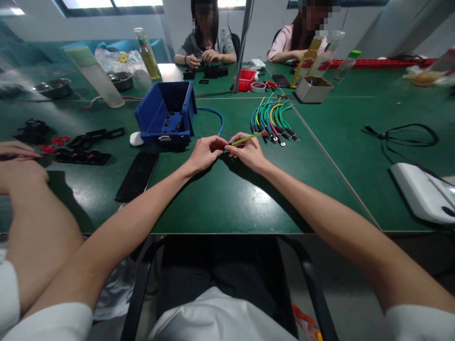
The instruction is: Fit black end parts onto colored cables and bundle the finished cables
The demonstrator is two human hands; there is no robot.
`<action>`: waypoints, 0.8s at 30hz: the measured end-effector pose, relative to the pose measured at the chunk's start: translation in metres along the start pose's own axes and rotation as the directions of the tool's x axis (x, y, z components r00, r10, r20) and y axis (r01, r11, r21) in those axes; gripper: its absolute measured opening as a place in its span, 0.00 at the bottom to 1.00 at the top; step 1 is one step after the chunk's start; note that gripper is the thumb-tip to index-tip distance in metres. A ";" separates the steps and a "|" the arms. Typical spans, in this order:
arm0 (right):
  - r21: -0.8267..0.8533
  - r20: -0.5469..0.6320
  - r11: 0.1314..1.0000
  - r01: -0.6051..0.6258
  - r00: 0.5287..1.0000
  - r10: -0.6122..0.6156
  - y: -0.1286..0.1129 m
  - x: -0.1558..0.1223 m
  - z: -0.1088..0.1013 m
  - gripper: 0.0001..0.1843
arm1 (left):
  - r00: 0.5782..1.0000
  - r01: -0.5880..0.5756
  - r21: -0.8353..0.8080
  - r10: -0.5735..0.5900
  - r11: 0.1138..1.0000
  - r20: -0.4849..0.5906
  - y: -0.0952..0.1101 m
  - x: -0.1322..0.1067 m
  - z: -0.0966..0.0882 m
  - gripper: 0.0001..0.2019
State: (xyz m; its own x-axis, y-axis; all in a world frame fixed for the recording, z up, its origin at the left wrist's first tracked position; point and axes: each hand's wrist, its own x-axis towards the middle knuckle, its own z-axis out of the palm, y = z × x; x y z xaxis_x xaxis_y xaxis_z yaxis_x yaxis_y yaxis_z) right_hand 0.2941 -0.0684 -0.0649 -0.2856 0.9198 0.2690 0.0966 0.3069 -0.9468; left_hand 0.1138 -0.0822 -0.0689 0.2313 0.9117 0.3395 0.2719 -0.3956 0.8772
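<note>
Both my hands meet over the green table. My left hand is closed in a pinch on the near end of a yellow-green wire. My right hand is closed around the same wire just to the right, and the wire sticks out past it toward the upper right. A bundle of blue, green and yellow wires with metal lugs lies just beyond my right hand. A blue plastic bin with black parts inside stands tilted to the left of my hands.
A black flat piece lies near left. Black and red parts sit before a co-worker's arm at the left edge. Two people sit across the table. Bottles, a cardboard box, a red tray, a black cable and a white device are around.
</note>
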 end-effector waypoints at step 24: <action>0.039 -0.027 0.999 0.017 1.000 -0.016 0.005 0.004 -0.003 0.17 | 0.995 0.080 0.290 -0.059 0.954 -0.082 0.016 -0.001 0.000 0.10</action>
State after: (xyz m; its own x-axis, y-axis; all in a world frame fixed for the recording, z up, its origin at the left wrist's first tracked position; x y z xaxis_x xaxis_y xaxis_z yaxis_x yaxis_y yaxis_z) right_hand 0.2961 -0.0626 -0.0680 -0.2613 0.9210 0.2891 0.0546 0.3131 -0.9482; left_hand 0.1180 -0.0894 -0.0550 0.1373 0.9393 0.3143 0.5489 -0.3363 0.7652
